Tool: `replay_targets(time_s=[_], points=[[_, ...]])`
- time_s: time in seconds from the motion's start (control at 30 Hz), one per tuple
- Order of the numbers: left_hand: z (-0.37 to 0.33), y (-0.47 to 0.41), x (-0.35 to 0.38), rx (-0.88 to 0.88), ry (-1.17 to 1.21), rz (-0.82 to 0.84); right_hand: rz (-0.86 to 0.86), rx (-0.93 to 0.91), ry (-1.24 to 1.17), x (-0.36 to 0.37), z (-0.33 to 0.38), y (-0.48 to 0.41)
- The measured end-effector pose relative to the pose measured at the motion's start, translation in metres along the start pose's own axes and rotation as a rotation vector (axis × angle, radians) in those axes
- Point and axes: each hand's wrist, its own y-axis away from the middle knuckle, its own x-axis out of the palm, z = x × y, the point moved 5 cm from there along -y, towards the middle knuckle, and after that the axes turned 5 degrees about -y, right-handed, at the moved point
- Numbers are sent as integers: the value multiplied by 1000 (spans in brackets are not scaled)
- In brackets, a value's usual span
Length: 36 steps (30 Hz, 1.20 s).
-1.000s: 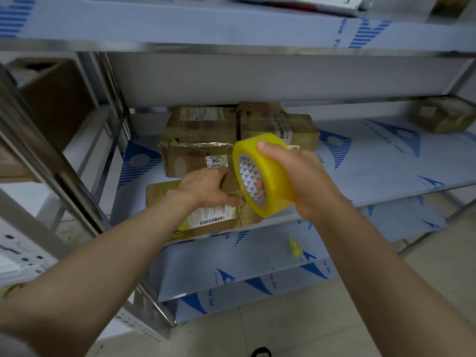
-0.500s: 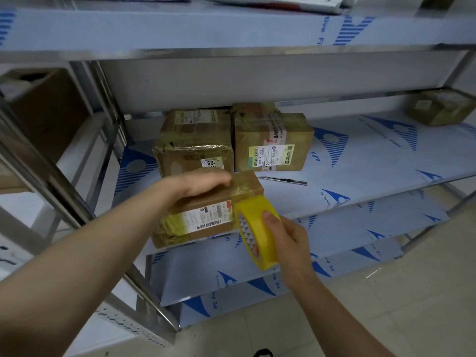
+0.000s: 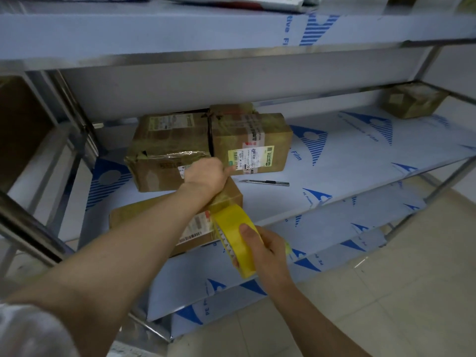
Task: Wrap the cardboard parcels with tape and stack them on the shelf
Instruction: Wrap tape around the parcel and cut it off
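On shelf [image 3: 334,176] edge: L grip [image 3: 206,173] atop parcel [image 3: 144,217], closure unclear; R grip [image 3: 265,251] clamps tape roll [image 3: 231,220].

Single head-worn view, facing forward and down, close to shelf [image 3: 342,173]

Yellow tape roll [image 3: 233,229], brown parcels [image 3: 167,150], blue-printed white shelf [image 3: 360,163].

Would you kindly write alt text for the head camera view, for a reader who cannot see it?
A person's left hand rests on a parcel at the shelf edge while the right hand grips a yellow tape roll at its front. Other parcels stand behind, and a knife lies beside them.
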Motion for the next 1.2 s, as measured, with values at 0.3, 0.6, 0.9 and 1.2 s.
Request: replay_targets(time_s=[0.3,0.6,0.9,1.2], points=[[0,-2,-1,-54,9,-74,-24,-43,26,0,0,-5],[20,41,-14,266,311,434,-30,7,18,-5,8,-8],[64,62,-13,253,629,630,132,247,76,17,72,-36],[67,58,20,27,167,140,132,327,226,72,64,-99]])
